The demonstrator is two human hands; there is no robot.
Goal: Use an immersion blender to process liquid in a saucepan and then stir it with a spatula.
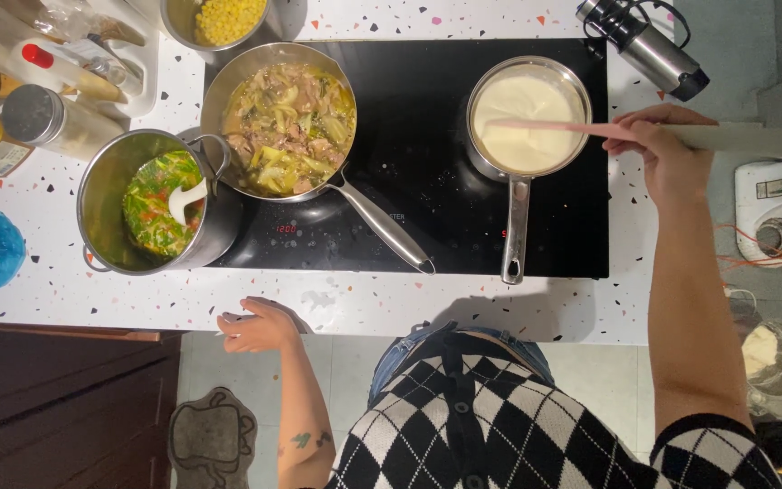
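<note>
My right hand (667, 145) grips the pale handle of a pink spatula (545, 125) whose blade lies across a small steel saucepan (516, 222) of white cream on the right of a black cooktop (427, 172). My left hand (260, 328) rests on the front edge of the speckled white counter (337, 303), fingers loosely curled, holding nothing. To the left of the saucepan sits a wide pan (287, 118) of greens and meat in broth, its long handle pointing toward me.
A steel pot (151, 204) of green soup with a white ladle stands at the left. Behind it are jars, bottles, a bowl of corn (225, 18). A steel cylinder tool (644, 45) lies back right. A white appliance (776, 204) and a glass (776, 358) sit at the right.
</note>
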